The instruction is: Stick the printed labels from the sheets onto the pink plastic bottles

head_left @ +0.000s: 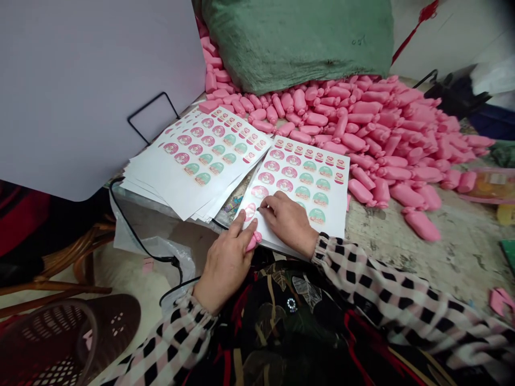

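Sticker sheet is lying on table in front of wearer: white, w/ small pink-and-white labels running along top edge, round pink stickers filling L side, round green ones R side. Pink sticker is sitting nr the sheet's lower L corner, pink w/ white, right btwn both hands' fingertips. R hand is resting over lower part of sheet, thumb + index narrowing to a pinch at that sticker's R edge; small dark bit is showing at the tips, can't tell what. L hand is bending round small pink piece, mostly hidden under the fingers, piece poking out on R side just below sheet's corner; L fingertips are reaching the sticker's lower edge.

Further out: paper stack, similar stickers, is lying L of the sheet. Heap of pink pieces is spreading behind + to R, green sack sitting at its back. White panel is standing far L; brown basket is sitting lower L.
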A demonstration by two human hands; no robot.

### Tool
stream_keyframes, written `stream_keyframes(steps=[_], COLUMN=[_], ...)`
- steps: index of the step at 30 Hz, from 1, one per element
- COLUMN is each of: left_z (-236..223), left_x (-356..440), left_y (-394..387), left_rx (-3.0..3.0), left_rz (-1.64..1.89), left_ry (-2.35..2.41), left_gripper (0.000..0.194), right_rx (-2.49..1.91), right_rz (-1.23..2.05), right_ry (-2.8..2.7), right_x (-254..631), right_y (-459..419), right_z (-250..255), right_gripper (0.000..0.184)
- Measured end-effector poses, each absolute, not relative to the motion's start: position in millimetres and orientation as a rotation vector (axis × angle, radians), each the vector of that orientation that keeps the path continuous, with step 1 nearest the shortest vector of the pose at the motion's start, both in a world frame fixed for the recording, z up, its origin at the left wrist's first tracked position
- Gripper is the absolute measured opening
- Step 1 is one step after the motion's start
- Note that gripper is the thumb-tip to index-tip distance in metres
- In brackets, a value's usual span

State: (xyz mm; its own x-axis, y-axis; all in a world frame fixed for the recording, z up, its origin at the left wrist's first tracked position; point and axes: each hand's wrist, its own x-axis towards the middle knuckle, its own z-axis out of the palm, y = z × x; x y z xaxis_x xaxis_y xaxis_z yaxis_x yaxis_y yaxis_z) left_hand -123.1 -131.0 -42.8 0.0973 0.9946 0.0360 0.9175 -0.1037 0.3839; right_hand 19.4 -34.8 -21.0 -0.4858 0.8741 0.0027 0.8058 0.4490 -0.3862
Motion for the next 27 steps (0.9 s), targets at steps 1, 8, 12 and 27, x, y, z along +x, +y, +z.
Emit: stream_keyframes(steps=[1,8,12,27], left_z=[-43.0,-42.7,-43.1,-41.9], left_x=[-122.9,-121.1,-117.6,-112.8], left_y=[-131.1,-131.1,-131.1,-132.5], left_rx=[2.115,2.108,2.110,2.073], left_rz=[0.429,0.421,0.380,0.322], left_ry=[1.900,1.894,1.911,1.956], left_gripper=[0.043,0.043,0.048,0.064], right_rx=[-1.484,-1.543,-1.601,-1.500], right_rz=[0.543,0.657,0.703,0.286], right_ry=[-2.452,-2.286,-2.265,-2.452], right_x=[18.7,14.4,12.2,1.7], right_y=[-36.6,-43.1,-36.8,-44.3], right_z=[-23.2,-29.1,-26.9,-7.6], right_gripper=[0.021,0.020,0.023,0.022])
